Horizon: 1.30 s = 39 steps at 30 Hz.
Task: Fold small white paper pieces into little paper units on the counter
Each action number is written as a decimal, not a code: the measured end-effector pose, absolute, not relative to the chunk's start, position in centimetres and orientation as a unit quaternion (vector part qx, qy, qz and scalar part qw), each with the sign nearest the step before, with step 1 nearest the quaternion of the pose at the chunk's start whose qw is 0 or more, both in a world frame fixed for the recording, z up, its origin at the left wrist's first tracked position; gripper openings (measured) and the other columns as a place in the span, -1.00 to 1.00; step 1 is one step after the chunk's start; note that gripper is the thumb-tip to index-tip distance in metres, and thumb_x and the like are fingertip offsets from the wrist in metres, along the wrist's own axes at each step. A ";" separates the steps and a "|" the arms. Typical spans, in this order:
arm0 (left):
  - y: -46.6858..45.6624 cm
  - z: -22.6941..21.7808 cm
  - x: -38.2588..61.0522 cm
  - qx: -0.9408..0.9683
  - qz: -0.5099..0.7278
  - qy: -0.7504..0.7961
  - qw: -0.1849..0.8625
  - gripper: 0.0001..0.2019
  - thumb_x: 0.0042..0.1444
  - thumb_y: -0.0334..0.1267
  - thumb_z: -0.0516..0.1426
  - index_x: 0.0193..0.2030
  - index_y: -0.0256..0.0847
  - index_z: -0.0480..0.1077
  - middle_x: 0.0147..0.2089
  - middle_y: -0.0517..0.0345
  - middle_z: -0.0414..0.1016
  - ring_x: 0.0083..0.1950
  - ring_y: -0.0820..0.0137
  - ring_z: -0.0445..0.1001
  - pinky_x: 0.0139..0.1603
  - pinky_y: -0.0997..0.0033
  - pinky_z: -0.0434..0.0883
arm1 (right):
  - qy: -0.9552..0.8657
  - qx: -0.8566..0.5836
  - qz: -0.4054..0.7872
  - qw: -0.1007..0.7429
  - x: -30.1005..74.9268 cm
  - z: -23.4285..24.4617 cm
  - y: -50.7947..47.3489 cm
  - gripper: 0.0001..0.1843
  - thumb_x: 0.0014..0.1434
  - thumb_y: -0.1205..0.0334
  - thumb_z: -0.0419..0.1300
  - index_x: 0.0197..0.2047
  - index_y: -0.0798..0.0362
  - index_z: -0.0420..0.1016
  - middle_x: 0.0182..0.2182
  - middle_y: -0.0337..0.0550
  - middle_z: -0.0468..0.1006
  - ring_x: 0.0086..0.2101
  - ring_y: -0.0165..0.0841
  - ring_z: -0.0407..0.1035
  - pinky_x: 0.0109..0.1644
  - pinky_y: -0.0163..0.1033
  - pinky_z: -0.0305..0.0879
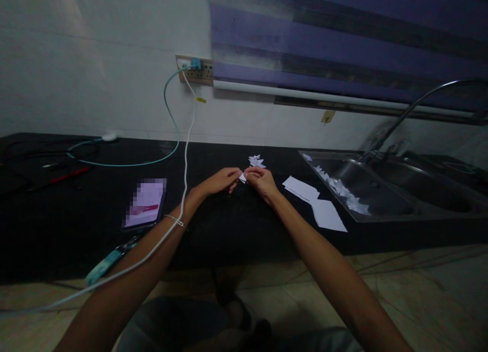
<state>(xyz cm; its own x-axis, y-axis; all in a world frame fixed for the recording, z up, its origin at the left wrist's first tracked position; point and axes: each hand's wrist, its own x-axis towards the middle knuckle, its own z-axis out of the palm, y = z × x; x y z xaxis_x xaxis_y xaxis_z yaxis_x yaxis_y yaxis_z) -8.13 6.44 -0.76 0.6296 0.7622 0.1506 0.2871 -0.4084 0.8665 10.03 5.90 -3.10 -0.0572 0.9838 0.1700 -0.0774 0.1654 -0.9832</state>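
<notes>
A small piece of folded white paper [242, 178] is pinched between both hands above the dark countertop. My left hand [224, 180] grips its left side with thumb and fingertips. From the right, my right hand [261, 181] closes on the other edge, and its fingers partly cover the paper. Just behind the hands lies a little heap of pointed folded paper pieces [256, 161]. Flat white paper sheets [328, 214] rest to the right of my right forearm.
More folded pieces line the left rim of the steel sink [392, 189], under a curved faucet [409, 108]. A phone [145, 204] with a blue strap [104, 265] lies left. A white cable [186, 158] runs from the wall socket [194, 71] across my left forearm.
</notes>
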 end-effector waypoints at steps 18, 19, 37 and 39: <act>7.3 -1.9 -7.7 0.807 0.338 0.301 0.379 -0.65 0.28 -0.02 -0.02 -0.40 -0.23 0.28 -0.56 0.27 0.27 -0.58 0.54 0.28 -0.52 0.54 0.22 | -0.568 -0.456 0.402 0.554 9.7 -3.4 6.3 -0.82 -0.08 0.14 0.29 -0.46 0.09 0.56 -0.51 -0.19 0.54 -0.49 -0.39 0.35 -0.43 -0.30 0.26; 7.4 -2.0 -7.6 0.803 0.349 0.306 0.372 -0.65 0.28 -0.03 -0.01 -0.42 -0.23 0.27 -0.57 0.27 0.27 -0.58 0.54 0.28 -0.52 0.54 0.22 | -0.561 -0.460 0.393 0.566 9.6 -3.5 6.4 -0.82 -0.07 0.14 0.28 -0.45 0.08 0.56 -0.51 -0.19 0.53 -0.50 -0.39 0.35 -0.44 -0.30 0.26; 7.5 -1.7 -6.9 0.703 0.537 0.394 0.248 -0.68 0.29 -0.07 -0.01 -0.44 -0.20 0.24 -0.62 0.30 0.27 -0.61 0.54 0.30 -0.58 0.58 0.24 | -0.703 -0.406 0.286 0.509 8.8 -3.6 5.7 -0.87 0.07 0.23 0.15 -0.45 0.09 0.44 -0.52 -0.26 0.42 -0.46 -0.40 0.30 -0.33 -0.29 0.22; 7.7 -1.9 -6.9 0.702 0.524 0.389 0.287 -0.68 0.30 -0.06 -0.03 -0.42 -0.19 0.21 -0.61 0.30 0.28 -0.63 0.55 0.30 -0.59 0.58 0.25 | -0.718 -0.393 0.270 0.507 8.7 -3.4 5.4 -0.86 0.10 0.24 0.13 -0.44 0.08 0.42 -0.51 -0.25 0.43 -0.46 -0.41 0.30 -0.33 -0.29 0.21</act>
<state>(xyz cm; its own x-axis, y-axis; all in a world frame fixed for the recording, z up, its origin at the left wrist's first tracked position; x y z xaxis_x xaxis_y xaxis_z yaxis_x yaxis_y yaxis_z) -6.86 7.70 -1.86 0.1492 0.8460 0.5119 0.2450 -0.5332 0.8097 8.67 5.42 -3.42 -0.1770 0.8376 0.5168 0.2908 0.5461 -0.7856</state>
